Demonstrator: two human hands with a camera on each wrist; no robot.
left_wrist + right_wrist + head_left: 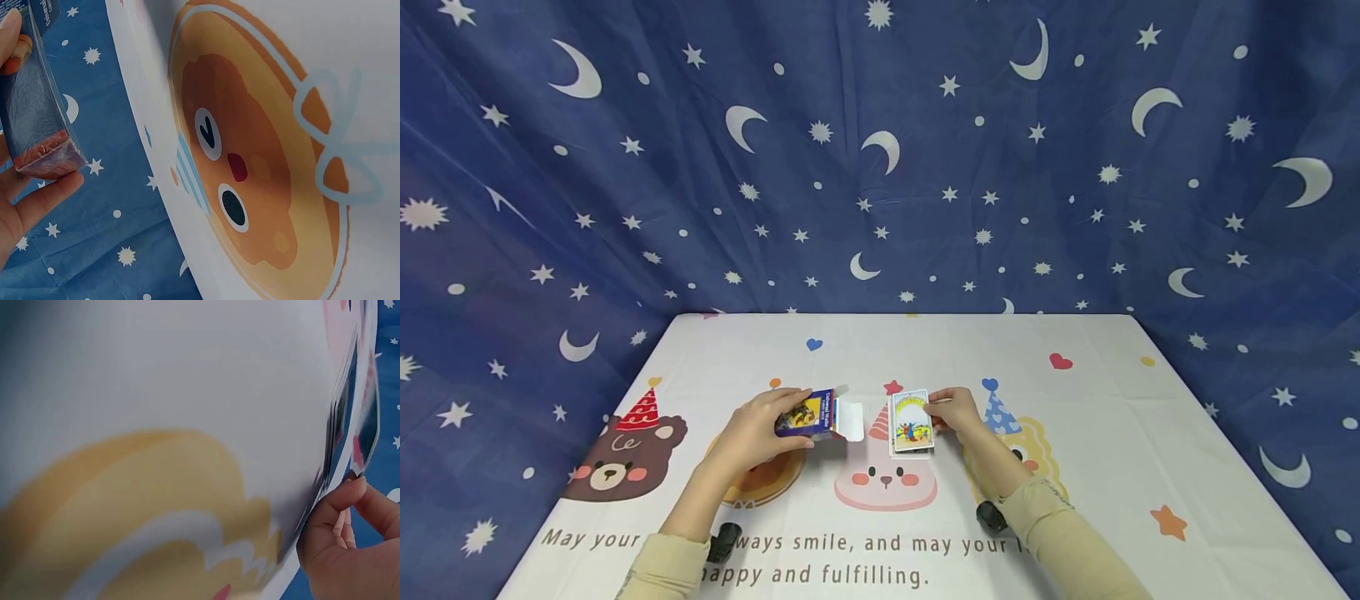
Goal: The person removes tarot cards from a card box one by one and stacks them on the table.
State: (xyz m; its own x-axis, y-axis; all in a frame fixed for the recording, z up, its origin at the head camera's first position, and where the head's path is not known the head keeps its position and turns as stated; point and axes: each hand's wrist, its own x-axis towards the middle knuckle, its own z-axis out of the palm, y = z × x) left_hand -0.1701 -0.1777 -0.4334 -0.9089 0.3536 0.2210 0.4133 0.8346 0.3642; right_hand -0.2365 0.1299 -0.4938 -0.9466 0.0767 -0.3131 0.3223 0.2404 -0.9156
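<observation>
"Two grips, right?"
"Yep. Left hand (762,425) clamped on a card box (808,413), flap (850,420) open, left of frame centre. Right hand (957,410) pinches a picture card (913,423) at its right edge, frame centre."
"Pose?"
"Forearms (698,492) angled in from lower left, lower right."
"Room?"
"Gap between box and card; far table edge (955,320) well above both hands."

One left hand (760,427), one right hand (957,410), one box (806,416) at nine o'clock from several cards (913,422), whose exact number is hiding, two wrist devices (725,542) and four printed cartoon characters (658,457) are showing.
</observation>
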